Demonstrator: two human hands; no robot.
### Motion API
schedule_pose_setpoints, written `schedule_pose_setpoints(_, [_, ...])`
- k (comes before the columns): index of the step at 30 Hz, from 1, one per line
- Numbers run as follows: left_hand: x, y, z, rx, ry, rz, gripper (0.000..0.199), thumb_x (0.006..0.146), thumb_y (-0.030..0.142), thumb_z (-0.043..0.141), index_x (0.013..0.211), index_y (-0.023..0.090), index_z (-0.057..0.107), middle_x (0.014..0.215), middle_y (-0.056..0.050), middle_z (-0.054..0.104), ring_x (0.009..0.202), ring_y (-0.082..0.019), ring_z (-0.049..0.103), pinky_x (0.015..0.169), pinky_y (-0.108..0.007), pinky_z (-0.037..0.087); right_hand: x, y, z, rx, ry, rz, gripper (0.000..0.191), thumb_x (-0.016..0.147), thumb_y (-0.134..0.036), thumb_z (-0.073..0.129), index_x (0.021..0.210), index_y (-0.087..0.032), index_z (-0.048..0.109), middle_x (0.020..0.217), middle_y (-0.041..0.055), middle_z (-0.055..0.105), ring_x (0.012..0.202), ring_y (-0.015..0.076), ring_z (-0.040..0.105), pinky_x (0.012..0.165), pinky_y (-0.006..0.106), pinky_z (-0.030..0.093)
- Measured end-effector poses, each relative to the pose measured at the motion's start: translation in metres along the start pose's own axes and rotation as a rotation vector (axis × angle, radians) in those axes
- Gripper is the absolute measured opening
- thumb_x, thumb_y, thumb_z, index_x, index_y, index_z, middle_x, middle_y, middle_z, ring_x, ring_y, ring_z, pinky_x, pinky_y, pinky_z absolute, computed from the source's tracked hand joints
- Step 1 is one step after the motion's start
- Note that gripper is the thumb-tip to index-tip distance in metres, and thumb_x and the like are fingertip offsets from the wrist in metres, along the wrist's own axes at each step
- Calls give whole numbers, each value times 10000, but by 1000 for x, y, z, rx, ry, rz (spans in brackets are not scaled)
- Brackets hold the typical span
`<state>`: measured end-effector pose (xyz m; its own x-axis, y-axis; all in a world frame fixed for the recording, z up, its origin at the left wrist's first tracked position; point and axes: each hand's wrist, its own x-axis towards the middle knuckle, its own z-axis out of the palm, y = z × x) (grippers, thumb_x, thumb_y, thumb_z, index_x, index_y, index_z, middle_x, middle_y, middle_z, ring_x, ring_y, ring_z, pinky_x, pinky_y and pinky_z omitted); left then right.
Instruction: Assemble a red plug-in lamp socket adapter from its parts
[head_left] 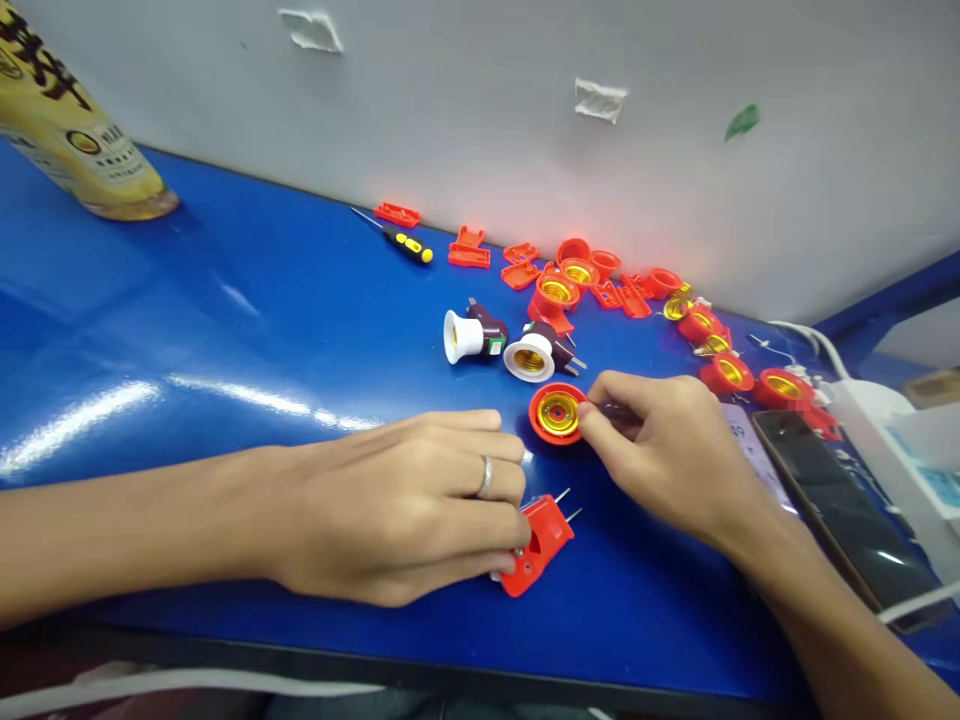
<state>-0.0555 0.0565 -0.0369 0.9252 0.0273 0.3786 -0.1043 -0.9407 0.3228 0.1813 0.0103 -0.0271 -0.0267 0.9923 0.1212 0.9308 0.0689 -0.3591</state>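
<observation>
My left hand (420,510), with a ring on one finger, lies low over the table, its fingertips closed on a red two-pin plug housing (546,540). The pins point up and to the right, and the fingers hide part of the housing. Between thumb and fingers, my right hand (667,450) pinches the rim of a red lamp socket (556,432). Its round opening faces up and shows a brass-coloured threaded liner. Just behind it lie two finished-looking lamp holders with plugs, a white and dark one (465,338) and another (531,358).
Red sockets (556,292) and red shell pieces (470,256) line the wall side. A black-and-yellow screwdriver (409,243) lies left of them. A yellow-labelled bottle (90,130) stands far left. Phones (832,510) and a white power strip (885,430) sit right on the blue table (262,300).
</observation>
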Motion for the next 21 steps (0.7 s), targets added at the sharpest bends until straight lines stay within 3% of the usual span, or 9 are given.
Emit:
schedule_pose_setpoints(12, [-4,1,7,2,95,-39,241,1037,85,505,1013,113,744,839,-57,690,739,-182,583,709,-356,431,1,0,0,-22,-6,-6,292,873,-384,488,631,-234,550,531,-18,510,506,138,385,585,335,192])
schedule_pose_setpoints(21, [-1,4,6,16,42,-74,298,1042,69,500,975,169,773,822,-33,642,696,-160,545,676,-324,416,0,1,0,-42,-5,-13,279,859,-386,493,627,-236,535,529,-27,514,499,136,381,577,334,193])
